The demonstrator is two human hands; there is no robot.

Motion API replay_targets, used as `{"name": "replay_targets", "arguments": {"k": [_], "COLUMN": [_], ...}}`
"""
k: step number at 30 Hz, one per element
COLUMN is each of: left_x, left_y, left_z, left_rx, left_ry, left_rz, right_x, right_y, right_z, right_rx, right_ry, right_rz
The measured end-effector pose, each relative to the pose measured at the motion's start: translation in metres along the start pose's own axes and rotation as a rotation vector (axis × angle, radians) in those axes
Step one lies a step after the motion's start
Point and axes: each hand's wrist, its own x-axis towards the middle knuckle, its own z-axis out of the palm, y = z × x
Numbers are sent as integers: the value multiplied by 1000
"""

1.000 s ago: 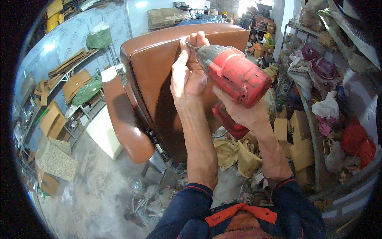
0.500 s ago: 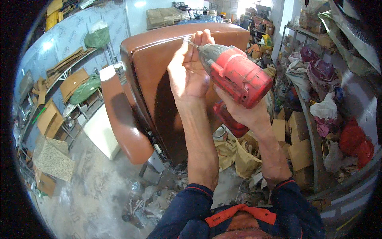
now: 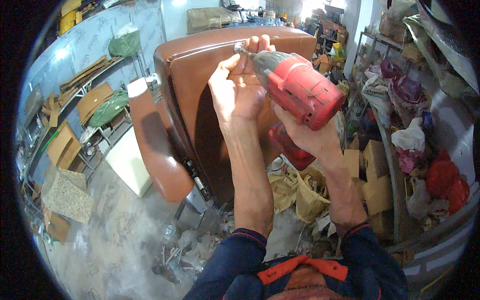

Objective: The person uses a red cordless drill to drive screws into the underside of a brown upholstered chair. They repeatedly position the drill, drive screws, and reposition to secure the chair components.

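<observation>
Person seen from above, wearing a dark navy long-sleeved top with an orange-red collar [image 3: 305, 265] at six o'clock; sleeve cuffs, thinly edged in red, are pushed up both forearms.

Probably a furniture workshop: shelves [image 3: 385, 55] of clutter, cardboard scraps [image 3: 65, 145], floor debris [image 3: 175, 250]

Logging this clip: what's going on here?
A person holds a red drill in the right hand, its tip at the top of a brown chair back. The left hand pinches at the drill's tip. Cardboard scraps and debris lie on the floor below, in a cluttered workshop.
</observation>
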Motion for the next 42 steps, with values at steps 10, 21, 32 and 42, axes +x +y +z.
{"name": "replay_targets", "arguments": {"k": [10,21,32,42], "left_x": [0,-3,1,2], "left_y": [0,1,-2,-6], "left_z": [-4,0,-3,-2], "left_rx": [109,106,75,97], "left_ry": [-16,20,14,19], "left_rz": [7,4,1,63], "right_x": [8,3,2,2], "right_y": [-9,-9,-6,-9], "right_z": [-6,-6,-2,-4], "right_rx": [177,167,194,141], "right_ry": [-26,-3,34,0], "right_rz": [41,79,47,48]}}
